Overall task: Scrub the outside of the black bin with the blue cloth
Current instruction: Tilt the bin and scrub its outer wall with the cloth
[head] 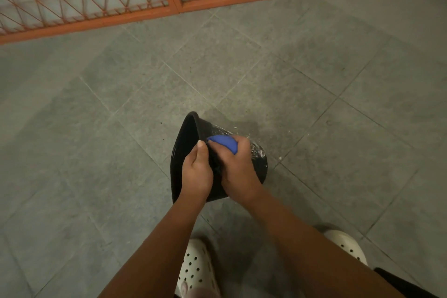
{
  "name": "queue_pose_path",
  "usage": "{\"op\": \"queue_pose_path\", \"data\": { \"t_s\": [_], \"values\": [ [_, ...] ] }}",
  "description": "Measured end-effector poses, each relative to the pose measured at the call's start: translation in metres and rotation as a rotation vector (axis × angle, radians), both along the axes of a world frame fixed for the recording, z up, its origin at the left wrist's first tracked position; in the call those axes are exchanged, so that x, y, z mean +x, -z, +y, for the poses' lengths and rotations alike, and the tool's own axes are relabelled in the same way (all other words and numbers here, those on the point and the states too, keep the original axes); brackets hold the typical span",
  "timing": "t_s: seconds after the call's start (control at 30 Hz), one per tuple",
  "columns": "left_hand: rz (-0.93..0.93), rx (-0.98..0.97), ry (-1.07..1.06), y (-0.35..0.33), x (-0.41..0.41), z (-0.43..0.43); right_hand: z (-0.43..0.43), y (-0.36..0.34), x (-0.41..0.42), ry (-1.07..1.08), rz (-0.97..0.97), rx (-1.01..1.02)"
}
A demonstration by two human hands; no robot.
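Note:
The black bin (pixel 191 128) lies tipped on its side on the grey tiled floor, its open mouth facing left and its base to the right. White soapy streaks cover its upper outer wall. My left hand (pixel 197 172) grips the bin's rim, thumb up along the edge. My right hand (pixel 238 167) presses the blue cloth (pixel 223 143) against the bin's outer side; only a rounded part of the cloth shows past my fingers.
An orange metal grille gate (pixel 169 5) runs across the top of the view. My feet in white perforated clogs (pixel 196 268) stand just below the bin. Small white flecks (pixel 280 158) lie on the tiles right of the bin.

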State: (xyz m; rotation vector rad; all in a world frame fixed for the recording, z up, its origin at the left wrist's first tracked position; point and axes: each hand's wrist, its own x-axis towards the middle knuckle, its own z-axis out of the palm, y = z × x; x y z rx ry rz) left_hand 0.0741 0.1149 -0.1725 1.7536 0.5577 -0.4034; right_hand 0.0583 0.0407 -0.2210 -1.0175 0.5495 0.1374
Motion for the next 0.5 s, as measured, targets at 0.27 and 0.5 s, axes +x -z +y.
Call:
{"op": "queue_pose_path", "data": {
  "t_s": [0.27, 0.5],
  "values": [
    [-0.011, 0.066, 0.088, 0.000, -0.004, 0.001, -0.007, 0.012, -0.011, 0.144, 0.114, 0.033],
    [-0.012, 0.098, 0.092, 0.003, -0.001, 0.009, -0.002, 0.014, 0.003, 0.019, 0.079, -0.147]
  ]
}}
